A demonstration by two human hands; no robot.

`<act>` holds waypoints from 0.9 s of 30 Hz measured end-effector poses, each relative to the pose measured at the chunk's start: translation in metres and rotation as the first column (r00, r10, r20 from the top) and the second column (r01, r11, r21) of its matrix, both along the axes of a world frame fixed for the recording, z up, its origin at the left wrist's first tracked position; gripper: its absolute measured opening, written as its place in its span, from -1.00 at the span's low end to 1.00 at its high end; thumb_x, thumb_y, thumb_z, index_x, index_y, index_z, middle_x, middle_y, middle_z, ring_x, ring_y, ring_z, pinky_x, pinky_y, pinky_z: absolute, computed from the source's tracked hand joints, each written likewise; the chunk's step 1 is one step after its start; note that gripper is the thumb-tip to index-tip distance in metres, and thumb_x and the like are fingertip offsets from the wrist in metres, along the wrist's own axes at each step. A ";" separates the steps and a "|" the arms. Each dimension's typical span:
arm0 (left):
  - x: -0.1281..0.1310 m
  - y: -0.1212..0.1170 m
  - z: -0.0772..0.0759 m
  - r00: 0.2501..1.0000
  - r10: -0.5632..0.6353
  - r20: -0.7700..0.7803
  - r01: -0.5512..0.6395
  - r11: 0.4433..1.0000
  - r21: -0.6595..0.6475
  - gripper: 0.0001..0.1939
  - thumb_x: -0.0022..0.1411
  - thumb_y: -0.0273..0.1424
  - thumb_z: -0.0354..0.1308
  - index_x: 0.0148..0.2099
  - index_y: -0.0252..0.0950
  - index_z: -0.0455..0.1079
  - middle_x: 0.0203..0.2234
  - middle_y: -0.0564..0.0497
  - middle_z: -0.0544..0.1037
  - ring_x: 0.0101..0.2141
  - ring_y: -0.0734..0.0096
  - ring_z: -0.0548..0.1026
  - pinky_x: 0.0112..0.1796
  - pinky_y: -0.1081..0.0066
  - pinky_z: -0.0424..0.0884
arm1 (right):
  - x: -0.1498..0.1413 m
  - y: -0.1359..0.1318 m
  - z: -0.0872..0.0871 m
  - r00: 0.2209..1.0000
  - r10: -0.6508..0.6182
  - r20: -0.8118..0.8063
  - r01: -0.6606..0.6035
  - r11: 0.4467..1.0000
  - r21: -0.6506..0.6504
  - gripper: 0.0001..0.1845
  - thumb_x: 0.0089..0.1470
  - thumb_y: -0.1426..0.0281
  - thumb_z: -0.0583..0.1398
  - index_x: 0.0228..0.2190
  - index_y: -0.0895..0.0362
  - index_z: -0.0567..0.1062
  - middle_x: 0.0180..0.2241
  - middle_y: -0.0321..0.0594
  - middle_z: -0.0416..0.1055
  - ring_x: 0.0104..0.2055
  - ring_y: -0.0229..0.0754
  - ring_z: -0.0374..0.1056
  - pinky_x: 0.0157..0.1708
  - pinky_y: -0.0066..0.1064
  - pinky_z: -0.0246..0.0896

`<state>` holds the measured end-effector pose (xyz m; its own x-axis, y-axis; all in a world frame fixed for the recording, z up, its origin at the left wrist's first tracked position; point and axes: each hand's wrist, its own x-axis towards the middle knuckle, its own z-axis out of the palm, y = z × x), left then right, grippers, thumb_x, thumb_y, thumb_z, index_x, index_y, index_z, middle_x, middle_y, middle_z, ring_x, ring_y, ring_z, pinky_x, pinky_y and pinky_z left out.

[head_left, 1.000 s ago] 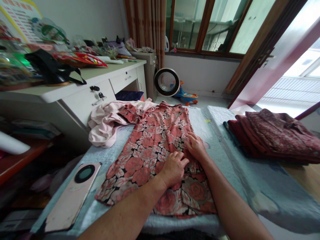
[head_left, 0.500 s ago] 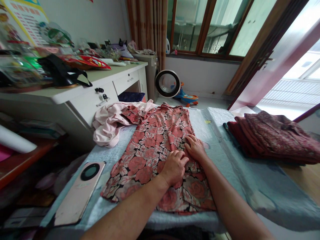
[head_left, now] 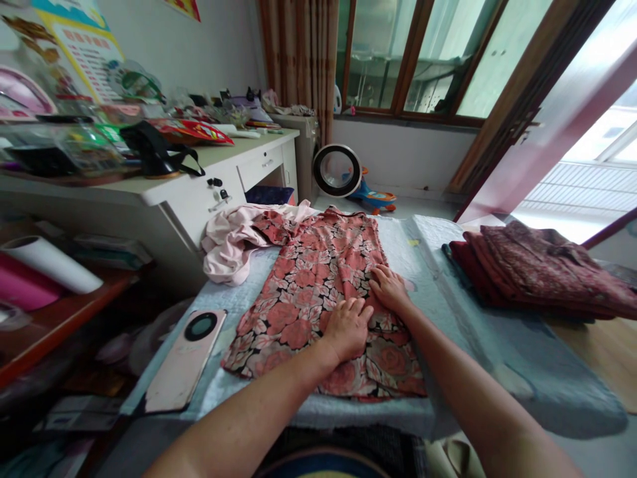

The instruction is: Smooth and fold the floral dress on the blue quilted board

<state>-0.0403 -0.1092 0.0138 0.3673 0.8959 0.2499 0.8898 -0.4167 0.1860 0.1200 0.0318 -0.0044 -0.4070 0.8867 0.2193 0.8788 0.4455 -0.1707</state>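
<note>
Flowered garment (head_left: 283, 312) laid flat, mid-frame

Red blooms, pale leaves, dark ground. Spread at the centre of the frame on a pale blue cover (head_left: 507, 345), collar-like end away, hem toward the near edge.

Left hand (head_left: 348, 325) rests palm down on its lower middle, fingers loosely bent. Right hand (head_left: 389, 287) lies just beyond, over the garment's right side. Grip slack in both: no fist, no cloth visibly bunched. Undersides hidden from me. My reading: they sit side by side to weigh the fabric down, not to lift it.

Pink cloth (head_left: 226, 249), crumpled, left of centre; a flowered part, apparently a sleeve, lies over it. Phone (head_left: 186, 362), back upward, lower left, probably parked aside to spare the working area.

Dark red folded stack (head_left: 537, 265) at the right of the frame, well apart from the garment; likely set there so the piles do not mix.

Edges: hem runs near the cover's front edge, so little room toward the person. Left side tight, with phone and pink cloth close by; white desk (head_left: 256, 171) hems in the upper left. Best room to the right: a broad strip of cover between garment and stack.
</note>
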 end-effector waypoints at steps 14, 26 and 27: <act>-0.012 -0.012 -0.001 0.990 -0.071 0.119 0.063 0.996 0.068 -0.69 0.32 -0.40 0.04 0.09 -0.26 0.40 0.10 -0.12 0.40 0.12 0.16 0.32 0.18 0.15 0.25 | -0.004 0.008 0.025 0.999 0.027 -0.034 -0.027 0.999 -0.018 -0.59 0.24 0.32 0.06 0.06 0.15 0.45 0.21 -0.02 0.29 0.21 -0.01 0.23 0.19 -0.20 0.11; -0.009 -0.016 0.008 0.994 -0.020 0.106 0.022 0.999 -0.024 -0.78 0.30 -0.42 0.08 -0.02 -0.21 0.42 -0.10 -0.05 0.47 -0.04 0.20 0.37 0.05 0.20 0.35 | -0.015 0.009 0.015 0.998 0.056 -0.028 -0.057 0.997 -0.047 -0.62 0.27 0.23 0.09 0.06 0.04 0.45 0.16 -0.11 0.34 0.20 -0.03 0.20 0.16 -0.20 0.07; -0.009 -0.017 0.009 0.994 -0.016 0.107 0.020 0.999 -0.037 -0.77 0.30 -0.42 0.08 -0.01 -0.21 0.42 -0.09 -0.05 0.47 -0.04 0.20 0.38 0.05 0.20 0.35 | -0.013 0.011 0.014 0.999 0.045 -0.025 -0.046 0.998 -0.045 -0.61 0.26 0.22 0.09 0.06 0.04 0.44 0.18 -0.11 0.32 0.21 -0.02 0.20 0.16 -0.18 0.07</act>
<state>-0.0496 -0.1260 0.0229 0.3565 0.8990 0.2545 0.8567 -0.4232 0.2950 0.1072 0.0429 0.0099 -0.4424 0.8766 0.1894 0.8530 0.4765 -0.2128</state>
